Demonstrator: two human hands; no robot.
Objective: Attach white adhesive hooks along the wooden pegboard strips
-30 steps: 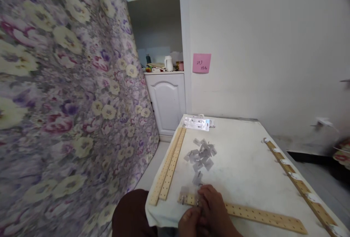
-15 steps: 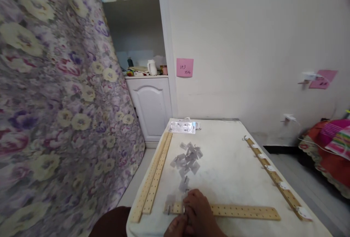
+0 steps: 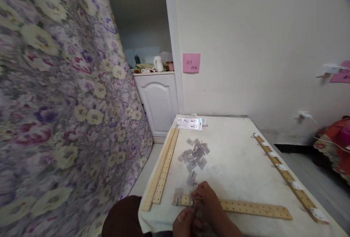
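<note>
A wooden strip with rows of holes lies crosswise at the near side of the table. Over its left part my two hands meet, fingers pinched around a small metal hook. My right hand comes in from the right, above; my left hand is closed just below, at the strip's near edge. Part of the hook is hidden by the fingers. A clear square adhesive hook rests at the strip's left end, beside my hands. Another clear square hook lies just beyond them.
Several clear hooks form a loose pile mid-table. Two holed wooden strips run along the left edge. On the right, a wooden strip carries several white-based hooks. Clear packaging sits at the back, before the wall.
The camera has turned slightly left, so everything appears farther right. My hands stay together at the same part of the strip, fingers shifted a little around the hook.
</note>
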